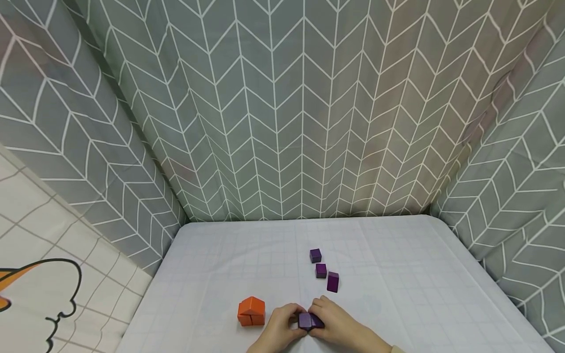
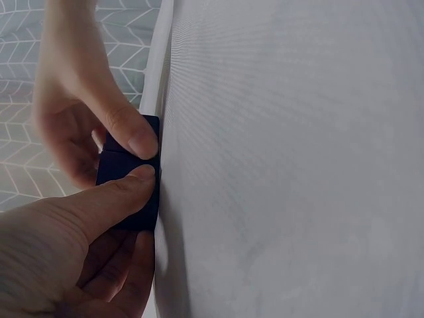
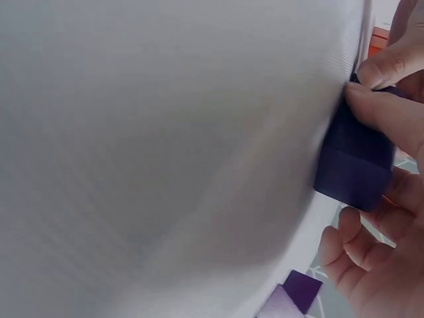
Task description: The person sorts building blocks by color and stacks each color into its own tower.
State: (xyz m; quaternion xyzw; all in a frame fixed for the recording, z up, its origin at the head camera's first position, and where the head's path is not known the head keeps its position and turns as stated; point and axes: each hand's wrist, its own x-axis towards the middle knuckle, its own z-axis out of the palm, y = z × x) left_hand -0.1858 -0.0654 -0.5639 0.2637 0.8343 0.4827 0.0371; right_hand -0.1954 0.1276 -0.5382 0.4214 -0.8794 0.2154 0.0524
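Observation:
Two dark purple blocks stand side by side on the white cloth near the front of the table. My left hand [image 1: 281, 324] grips the left purple block [image 1: 304, 320], thumb on the near side and fingers behind. From the other side my right hand [image 1: 336, 319] holds the right purple block [image 1: 316, 321] against it. In the left wrist view the two thumbs lie close together on the near faces of the dark blocks [image 2: 118, 162]. The right wrist view shows the end of the right block [image 3: 354, 175] between thumb and fingers; the fingers hide part of both blocks.
Left of my hands sits a small orange block stack [image 1: 251, 312] with a triangular top. Beyond my right hand lie three loose purple blocks, a far cube [image 1: 315, 255], a middle cube [image 1: 321, 270] and a longer block [image 1: 333, 282]. Patterned grey curtains [image 1: 287, 122] surround the table.

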